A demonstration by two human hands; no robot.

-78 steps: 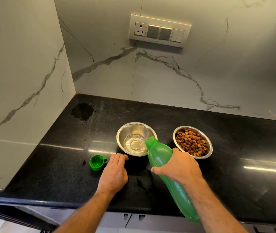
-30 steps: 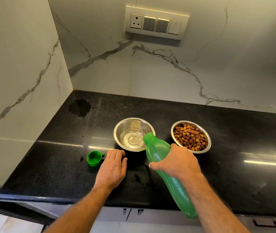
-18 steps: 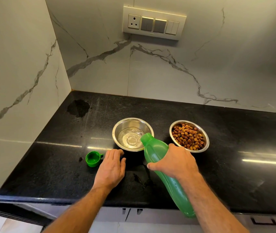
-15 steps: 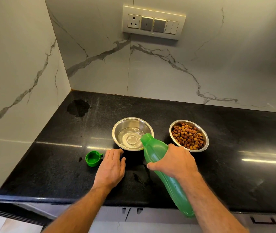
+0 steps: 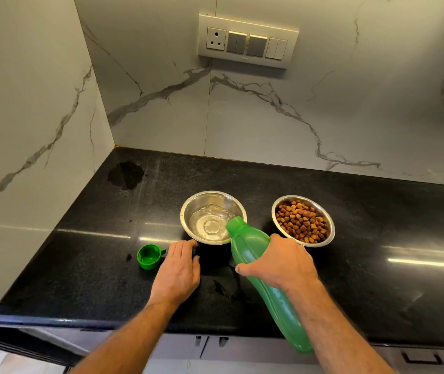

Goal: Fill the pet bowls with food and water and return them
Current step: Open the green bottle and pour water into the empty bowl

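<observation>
On the black polished countertop [image 5: 80, 265] in front of you, set into a corner of white marble-veined wall [image 5: 26, 103] with a switch panel [image 5: 248, 40] up behind, a dull wet patch [image 5: 125, 174] lies far back on the left. Nearer you, a green cap [image 5: 148, 256] sits open side up. Just right of it your left hand [image 5: 177, 273] lies flat on the stone, fingers straight and together, their tips just short of the steel water bowl [image 5: 188, 211] (shallow clear water shows inside). Your right hand [image 5: 280, 264] is wrapped round the green bottle [image 5: 248, 247], which is tipped forward with its open mouth over the bowl's near right rim. Furthest right, apart from the first, a second steel bowl [image 5: 330, 233] holds brown kibble [image 5: 300, 221] heaped close to its rim.
</observation>
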